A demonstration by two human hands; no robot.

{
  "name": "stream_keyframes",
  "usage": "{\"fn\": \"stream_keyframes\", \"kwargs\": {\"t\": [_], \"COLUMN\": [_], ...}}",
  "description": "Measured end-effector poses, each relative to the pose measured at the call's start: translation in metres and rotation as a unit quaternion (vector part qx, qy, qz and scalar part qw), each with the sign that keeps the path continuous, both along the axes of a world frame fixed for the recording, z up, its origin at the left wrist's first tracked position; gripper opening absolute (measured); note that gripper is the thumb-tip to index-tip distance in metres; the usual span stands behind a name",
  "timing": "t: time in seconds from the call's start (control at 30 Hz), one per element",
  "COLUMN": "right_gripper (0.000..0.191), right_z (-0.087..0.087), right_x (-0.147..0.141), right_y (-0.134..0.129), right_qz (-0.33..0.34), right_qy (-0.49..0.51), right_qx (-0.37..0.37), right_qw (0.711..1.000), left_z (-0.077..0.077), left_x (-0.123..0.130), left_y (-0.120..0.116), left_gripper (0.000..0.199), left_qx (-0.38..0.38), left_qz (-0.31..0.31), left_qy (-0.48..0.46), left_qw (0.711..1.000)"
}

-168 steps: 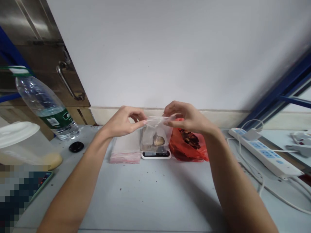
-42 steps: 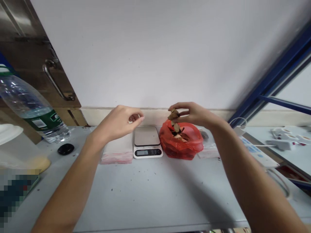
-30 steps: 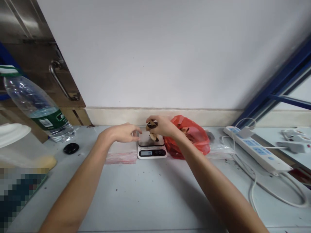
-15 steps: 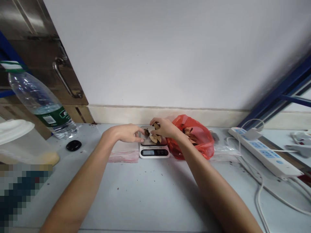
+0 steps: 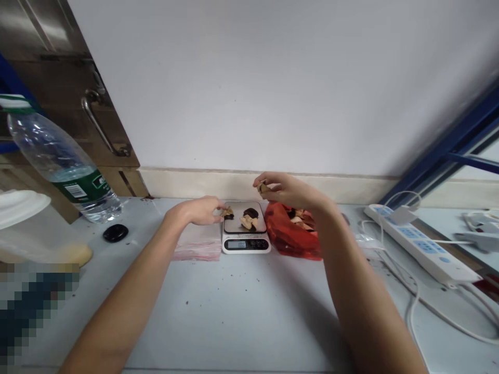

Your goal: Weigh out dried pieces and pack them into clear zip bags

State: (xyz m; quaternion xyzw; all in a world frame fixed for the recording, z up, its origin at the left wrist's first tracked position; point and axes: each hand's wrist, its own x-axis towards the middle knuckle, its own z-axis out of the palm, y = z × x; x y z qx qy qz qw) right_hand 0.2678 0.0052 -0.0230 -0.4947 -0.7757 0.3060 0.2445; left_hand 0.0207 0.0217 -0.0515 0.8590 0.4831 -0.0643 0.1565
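Observation:
A white digital scale [image 5: 246, 245] with a metal plate stands by the wall. On its plate lie a dark dried piece [image 5: 250, 213] and a pale dried piece [image 5: 248, 223]. My left hand [image 5: 205, 210] pinches a small brown dried piece [image 5: 227, 212] at the plate's left edge. My right hand [image 5: 286, 189] is raised behind and right of the scale, its fingers round a brown dried piece [image 5: 262, 188]. Beside the scale, a red plastic bag [image 5: 286, 236] holds several dried pieces and is partly hidden by my right forearm.
Clear bags with pink edges [image 5: 197, 252] lie left of the scale. A black oval object [image 5: 116, 232], a water bottle [image 5: 83, 189] and a lidded tub [image 5: 27, 228] are at the left. A power strip [image 5: 424, 246] with white cables lies at the right.
My right hand has lifted off the plate, up and to the right, with a dried piece. My left hand has drawn slightly left with its piece. The dark piece on the plate is now uncovered.

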Motion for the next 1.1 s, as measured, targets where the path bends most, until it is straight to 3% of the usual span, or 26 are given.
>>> {"fn": "stream_keyframes", "kwargs": {"t": [0.17, 0.3, 0.43, 0.53, 0.6, 0.7, 0.8, 0.93, 1.1], "right_gripper": [0.026, 0.03, 0.031, 0.031, 0.031, 0.034, 0.044, 0.05, 0.048], "right_z": [0.012, 0.017, 0.019, 0.019, 0.018, 0.017, 0.019, 0.025, 0.031], "right_x": [0.025, 0.041, 0.052, 0.059, 0.061, 0.061, 0.056, 0.044, 0.03], "right_y": [-0.008, -0.011, -0.013, -0.013, -0.012, -0.011, -0.012, -0.019, -0.025], "right_qz": [0.01, 0.001, -0.014, -0.017, -0.025, -0.07, -0.115, -0.123, -0.065], "right_qy": [-0.032, -0.087, -0.147, -0.17, -0.197, -0.247, -0.258, -0.284, -0.246], "right_qx": [0.009, -0.011, -0.031, -0.03, -0.043, -0.104, -0.136, -0.073, -0.005], "right_qw": [0.999, 0.996, 0.989, 0.985, 0.979, 0.961, 0.95, 0.948, 0.967], "left_z": [-0.001, 0.016, 0.03, 0.028, 0.023, 0.016, 0.015, 0.015, 0.021], "left_x": [0.004, -0.002, -0.013, -0.017, -0.018, -0.018, -0.016, -0.01, -0.012], "left_y": [0.001, -0.005, -0.013, -0.014, -0.011, -0.008, -0.007, -0.007, -0.006], "left_gripper": [0.052, 0.052, 0.05, 0.046, 0.032, 0.015, 0.015, 0.014, 0.011], "left_qx": [0.003, 0.019, -0.067, -0.1, -0.106, -0.111, -0.104, -0.109, -0.096], "left_qz": [-0.036, 0.016, 0.066, 0.089, 0.093, 0.078, 0.073, 0.09, 0.081], "left_qy": [-0.013, 0.001, 0.057, 0.086, 0.092, 0.083, 0.081, 0.113, 0.099], "left_qw": [0.999, 1.0, 0.994, 0.987, 0.986, 0.987, 0.989, 0.983, 0.987]}}
